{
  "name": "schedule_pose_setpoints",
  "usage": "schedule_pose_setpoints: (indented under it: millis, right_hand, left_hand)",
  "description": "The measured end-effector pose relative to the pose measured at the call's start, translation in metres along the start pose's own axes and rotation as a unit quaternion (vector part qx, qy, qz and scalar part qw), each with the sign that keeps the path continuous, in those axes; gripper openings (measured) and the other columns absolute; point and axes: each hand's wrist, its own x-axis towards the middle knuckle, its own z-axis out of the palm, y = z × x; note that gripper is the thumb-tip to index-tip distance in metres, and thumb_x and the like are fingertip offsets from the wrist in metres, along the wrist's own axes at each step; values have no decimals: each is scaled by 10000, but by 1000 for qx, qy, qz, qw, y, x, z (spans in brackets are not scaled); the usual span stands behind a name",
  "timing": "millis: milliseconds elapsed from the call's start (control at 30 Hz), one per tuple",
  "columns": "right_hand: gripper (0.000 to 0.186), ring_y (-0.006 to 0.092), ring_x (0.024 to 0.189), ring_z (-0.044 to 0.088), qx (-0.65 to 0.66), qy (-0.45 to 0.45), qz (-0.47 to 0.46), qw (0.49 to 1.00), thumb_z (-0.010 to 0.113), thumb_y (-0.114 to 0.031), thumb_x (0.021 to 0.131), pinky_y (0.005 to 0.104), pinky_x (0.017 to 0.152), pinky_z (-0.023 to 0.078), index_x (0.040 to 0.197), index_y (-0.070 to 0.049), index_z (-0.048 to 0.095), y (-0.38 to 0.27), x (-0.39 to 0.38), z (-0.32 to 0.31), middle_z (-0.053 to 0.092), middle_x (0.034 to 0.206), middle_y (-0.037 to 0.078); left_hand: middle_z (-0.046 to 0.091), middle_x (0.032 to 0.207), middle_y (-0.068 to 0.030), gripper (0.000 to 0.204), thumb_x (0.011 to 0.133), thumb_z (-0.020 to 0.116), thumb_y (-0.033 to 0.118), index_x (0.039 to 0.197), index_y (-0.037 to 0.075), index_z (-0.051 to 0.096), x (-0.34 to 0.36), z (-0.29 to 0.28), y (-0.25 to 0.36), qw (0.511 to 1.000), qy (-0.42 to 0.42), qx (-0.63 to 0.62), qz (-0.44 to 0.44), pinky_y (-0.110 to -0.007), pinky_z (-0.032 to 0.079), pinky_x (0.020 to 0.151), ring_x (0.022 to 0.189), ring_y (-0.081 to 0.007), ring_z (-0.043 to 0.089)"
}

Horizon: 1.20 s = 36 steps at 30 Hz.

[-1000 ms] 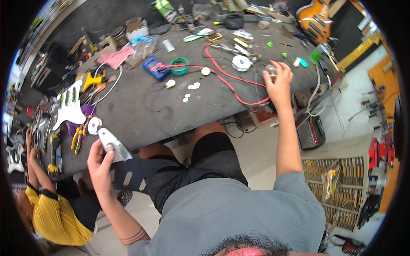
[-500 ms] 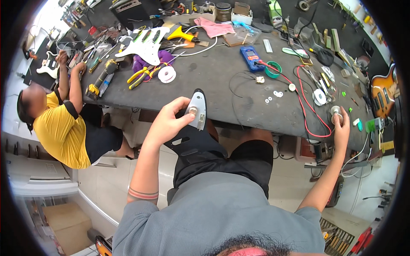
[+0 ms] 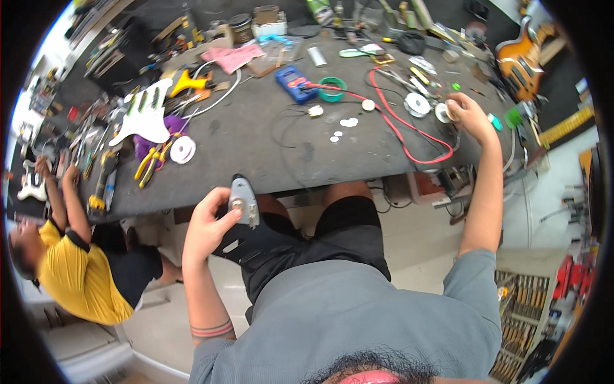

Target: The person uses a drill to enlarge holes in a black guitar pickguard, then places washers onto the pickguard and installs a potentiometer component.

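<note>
My left hand (image 3: 208, 221) is closed on a black guitar pickguard (image 3: 256, 246), held tilted over my lap at the bench's near edge. On its narrow end sits a grey metal plate (image 3: 244, 191), with my thumb by a small brass-coloured control part (image 3: 237, 205). Far to the right, the fingers of my right hand (image 3: 472, 120) close round a small pale spool (image 3: 442, 113). Beside that spool lies a white spool (image 3: 417, 104) on the bench. A red cable (image 3: 401, 139) loops nearby from a blue multimeter (image 3: 296, 84).
Left on the dark bench (image 3: 243, 147) are a white pickguard (image 3: 146, 115), yellow-handled pliers (image 3: 148, 168), another white spool (image 3: 183, 150) and a drill (image 3: 101, 185). A green tape roll (image 3: 332, 89) stands mid-bench. A person in yellow (image 3: 77, 272) works at left; a sunburst guitar (image 3: 517, 61) is far right.
The view has swung, moving the bench leftward in the picture, with its right side higher. My left hand still grips the black pickguard; my right hand still has the pale spool, its fingers more visible now.
</note>
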Motion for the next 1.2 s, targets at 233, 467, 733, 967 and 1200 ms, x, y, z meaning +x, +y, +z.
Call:
schedule_pose_setpoints:
  millis: [233,467,733,967,1200]
  right_hand:
    - [321,230,986,734,-121,223,-242,936,536,60,985,336,849,589,1250,6,708,-21,-53,-9,770,1188,150]
    - [283,270,866,734,4,227,-651,724,565,88,855,374,764,572,1059,-18,732,-226,-208,54,746,981,131]
    - [170,291,777,723,-10,79,-746,661,677,-173,817,454,643,565,917,-46,727,-268,-242,104,689,811,99]
    - [196,339,740,727,67,76,-733,672,737,-300,825,499,654,584,820,-104,745,-271,-244,157,709,742,69]
    - [121,355,792,669,141,10,-432,891,730,-181,967,445,724,539,987,-76,673,-163,-140,193,653,858,93]
  left_hand:
    - [693,1063,-14,275,926,766,35,1180,-27,680,7,8,5,998,-12,-62,-13,-271,500,912,994,-98,617]
    - [692,1069,-10,261,948,752,25,1194,-21,676,-4,2,0,997,11,-77,-12,-267,502,889,989,-95,617]
    - [680,1035,-1,256,956,747,27,1198,-18,674,1,9,8,999,13,-47,-19,-243,482,874,943,-74,602]
    - [678,1034,-1,265,954,752,36,1202,-16,674,-8,11,3,993,66,-90,-48,-241,478,869,937,-73,599]
    - [660,1031,4,319,932,760,41,1227,-24,658,5,7,11,994,28,-105,29,-226,483,850,941,-79,600]
